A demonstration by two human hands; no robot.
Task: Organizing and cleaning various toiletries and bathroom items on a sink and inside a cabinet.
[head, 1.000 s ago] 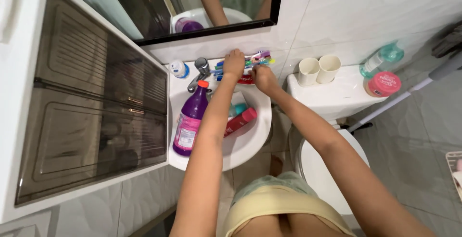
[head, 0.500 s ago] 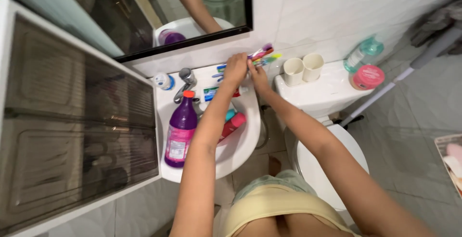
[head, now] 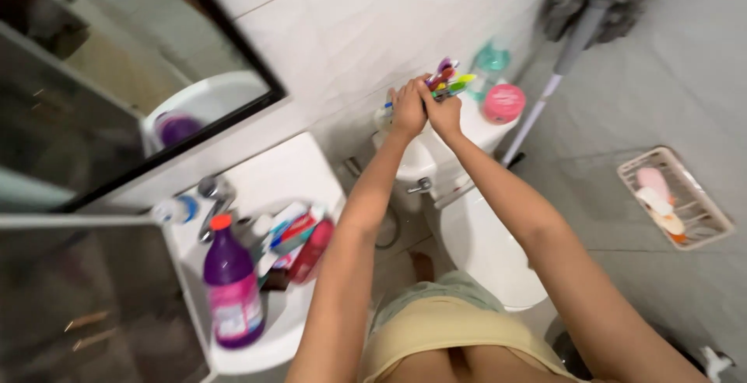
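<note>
Your left hand (head: pixel 407 111) and right hand (head: pixel 443 111) are both closed around a bunch of toothbrushes (head: pixel 447 80), held together above the toilet tank (head: pixel 475 130), near a pink jar (head: pixel 503 103). The sink (head: pixel 288 173) sits well apart.

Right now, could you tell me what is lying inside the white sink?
Inside the white sink: a purple bottle with a red cap, a red tube and other blurred tubes. What lies beneath them is covered.

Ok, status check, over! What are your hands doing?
Left hand and right hand together gripping a toothbrush bundle above the toilet tank. Pink jar close beside. Nothing blocking.
</note>
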